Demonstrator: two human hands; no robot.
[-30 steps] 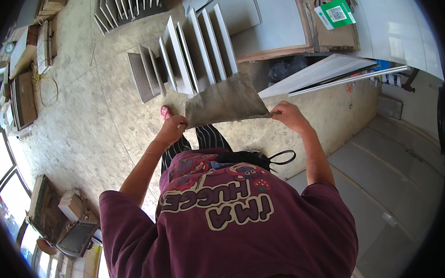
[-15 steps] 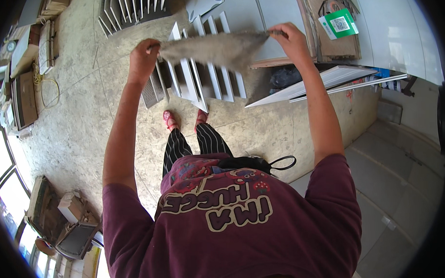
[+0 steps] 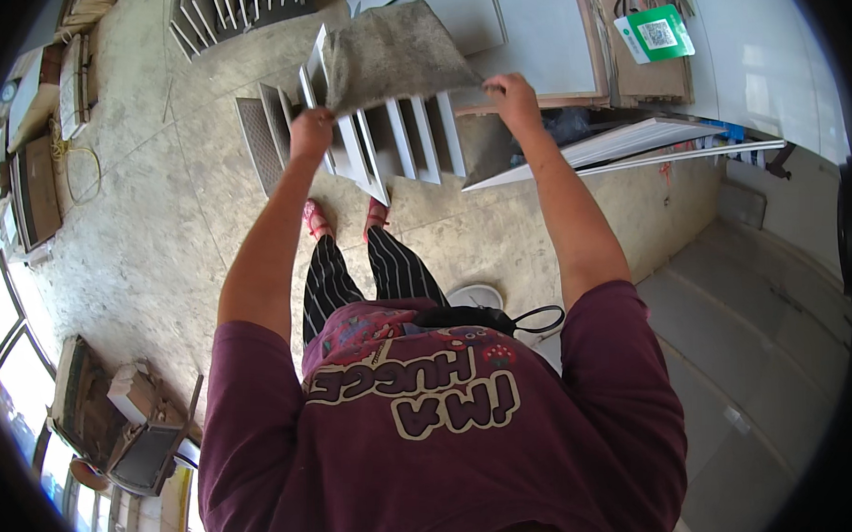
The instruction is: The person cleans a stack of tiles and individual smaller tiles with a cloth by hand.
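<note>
A grey-brown, worn cloth (image 3: 395, 53) is stretched between my two hands, its far edge billowing away from me. My left hand (image 3: 312, 134) is closed on its near left corner. The near right corner is pinched in my right hand (image 3: 511, 96). Under and behind the cloth stand several upright tile panels (image 3: 416, 144), light-edged and spaced apart in a row. The cloth hides their far upper parts. Whether it touches them I cannot tell.
More upright tiles (image 3: 234, 8) stand in a rack at the far left. Long white panels (image 3: 619, 147) lean at right, below a green card (image 3: 655, 35). A white round bucket or lid (image 3: 476, 296) sits by my legs. Boards (image 3: 39, 190) and a yellow cord (image 3: 82, 151) lie left.
The cloth has swung from a hanging, bunched strip to spread out flat and away from me. Both hands have come lower and nearer; the left moved right, the right moved left.
</note>
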